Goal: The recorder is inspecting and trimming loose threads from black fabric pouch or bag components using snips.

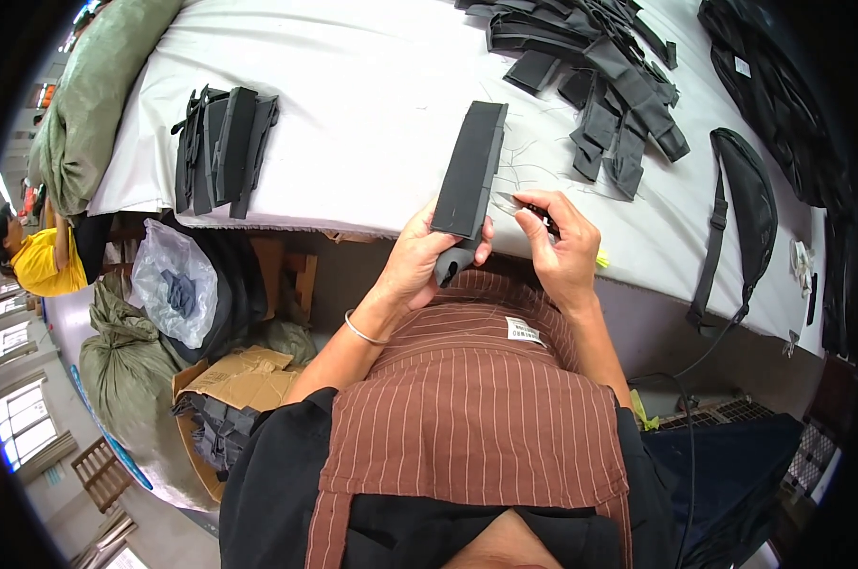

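My left hand [417,254] is closed around the lower end of a long black fabric piece [470,166], which stands up and away from me over the table edge. Its lower end curls into a rounded, hollow-looking fold below my fingers. Just to its right, my right hand [563,242] is closed on thread snips [533,208] with a dark handle. Their pointed metal tip faces the fabric piece and appears apart from it. Loose dark threads [516,156] lie on the white cloth beyond the tip.
A stack of black fabric pieces [222,152] lies at the left, a looser heap [618,104] at the far right. A black waist bag [740,213] rests near the right edge. Below left stand a cardboard box [244,379] and green sacks [130,351]. Another person [42,258] is at far left.
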Action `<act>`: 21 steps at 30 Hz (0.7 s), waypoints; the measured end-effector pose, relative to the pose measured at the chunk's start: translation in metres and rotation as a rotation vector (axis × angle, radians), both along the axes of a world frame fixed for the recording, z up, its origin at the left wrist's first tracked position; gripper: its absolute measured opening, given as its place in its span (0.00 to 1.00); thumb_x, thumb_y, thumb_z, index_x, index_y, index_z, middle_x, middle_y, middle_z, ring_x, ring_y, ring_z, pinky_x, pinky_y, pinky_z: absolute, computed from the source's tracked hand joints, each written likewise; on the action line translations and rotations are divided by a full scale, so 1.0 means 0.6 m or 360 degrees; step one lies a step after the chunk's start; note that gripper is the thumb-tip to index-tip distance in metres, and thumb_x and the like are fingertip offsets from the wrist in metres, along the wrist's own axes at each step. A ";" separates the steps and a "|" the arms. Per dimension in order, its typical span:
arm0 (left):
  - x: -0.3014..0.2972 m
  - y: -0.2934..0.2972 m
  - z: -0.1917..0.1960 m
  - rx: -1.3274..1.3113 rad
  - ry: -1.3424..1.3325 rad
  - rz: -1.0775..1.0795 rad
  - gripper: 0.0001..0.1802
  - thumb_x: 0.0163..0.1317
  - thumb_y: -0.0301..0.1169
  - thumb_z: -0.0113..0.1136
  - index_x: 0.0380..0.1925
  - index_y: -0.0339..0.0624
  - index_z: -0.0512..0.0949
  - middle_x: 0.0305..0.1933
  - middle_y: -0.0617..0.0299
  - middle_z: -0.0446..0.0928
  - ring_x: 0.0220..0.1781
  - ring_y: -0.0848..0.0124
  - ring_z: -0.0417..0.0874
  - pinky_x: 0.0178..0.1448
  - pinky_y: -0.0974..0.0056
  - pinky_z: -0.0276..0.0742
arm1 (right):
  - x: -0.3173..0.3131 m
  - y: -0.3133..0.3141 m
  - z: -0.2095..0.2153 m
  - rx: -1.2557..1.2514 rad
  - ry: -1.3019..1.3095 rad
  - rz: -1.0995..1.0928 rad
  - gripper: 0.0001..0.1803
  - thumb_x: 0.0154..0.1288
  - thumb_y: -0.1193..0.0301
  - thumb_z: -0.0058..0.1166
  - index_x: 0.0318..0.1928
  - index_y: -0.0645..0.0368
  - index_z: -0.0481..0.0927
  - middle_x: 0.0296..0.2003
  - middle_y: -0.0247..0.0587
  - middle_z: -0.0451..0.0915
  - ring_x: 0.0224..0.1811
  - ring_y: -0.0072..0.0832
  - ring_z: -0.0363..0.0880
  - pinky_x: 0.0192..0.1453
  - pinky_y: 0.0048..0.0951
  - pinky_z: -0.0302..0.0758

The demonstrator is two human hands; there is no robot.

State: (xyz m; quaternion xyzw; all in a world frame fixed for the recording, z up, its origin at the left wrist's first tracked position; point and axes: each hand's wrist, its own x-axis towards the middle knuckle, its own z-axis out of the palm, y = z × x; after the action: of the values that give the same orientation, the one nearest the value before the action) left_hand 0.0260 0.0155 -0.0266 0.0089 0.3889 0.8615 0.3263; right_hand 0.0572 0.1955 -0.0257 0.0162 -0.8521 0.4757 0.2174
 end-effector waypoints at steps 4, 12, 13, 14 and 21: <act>-0.001 0.002 -0.002 -0.0021 -0.0015 -0.0033 0.12 0.63 0.21 0.48 0.46 0.38 0.69 0.38 0.55 0.76 0.33 0.70 0.78 0.40 0.66 0.76 | -0.006 -0.005 -0.002 0.0025 -0.0001 -0.0040 0.06 0.57 0.74 0.61 0.36 0.58 0.83 0.28 0.35 0.81 0.26 0.27 0.79 0.31 0.25 0.72; -0.004 -0.001 -0.009 -0.0049 0.0097 -0.0039 0.10 0.65 0.28 0.52 0.45 0.37 0.70 0.39 0.53 0.77 0.33 0.69 0.78 0.38 0.65 0.77 | -0.005 0.001 -0.009 -0.0184 -0.0053 0.0005 0.06 0.58 0.74 0.61 0.37 0.59 0.83 0.29 0.36 0.83 0.27 0.26 0.80 0.32 0.24 0.73; -0.004 -0.001 -0.009 -0.0048 0.0096 -0.0039 0.10 0.65 0.28 0.52 0.45 0.37 0.70 0.39 0.53 0.77 0.33 0.69 0.78 0.38 0.65 0.77 | -0.005 0.002 -0.008 -0.0185 -0.0047 0.0018 0.05 0.59 0.74 0.61 0.37 0.59 0.83 0.30 0.36 0.83 0.28 0.25 0.80 0.33 0.24 0.73; -0.004 -0.001 -0.008 -0.0079 0.0080 -0.0019 0.11 0.65 0.27 0.52 0.46 0.37 0.70 0.39 0.53 0.77 0.33 0.69 0.78 0.38 0.66 0.77 | -0.005 0.002 -0.006 -0.0185 -0.0040 0.0030 0.05 0.59 0.74 0.61 0.37 0.59 0.83 0.30 0.37 0.83 0.28 0.25 0.80 0.33 0.23 0.73; -0.006 0.009 -0.003 -0.0071 0.0083 -0.0057 0.14 0.62 0.20 0.51 0.48 0.38 0.70 0.36 0.57 0.77 0.32 0.72 0.79 0.39 0.69 0.76 | -0.015 -0.003 0.000 -0.0037 -0.0058 -0.0006 0.05 0.59 0.74 0.61 0.37 0.58 0.83 0.29 0.35 0.83 0.28 0.25 0.80 0.33 0.24 0.73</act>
State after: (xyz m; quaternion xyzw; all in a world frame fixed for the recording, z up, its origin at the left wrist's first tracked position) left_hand 0.0224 0.0206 -0.0285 0.0310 0.4163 0.8461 0.3315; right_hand 0.0484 0.1937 -0.0260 0.0035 -0.8504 0.4854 0.2030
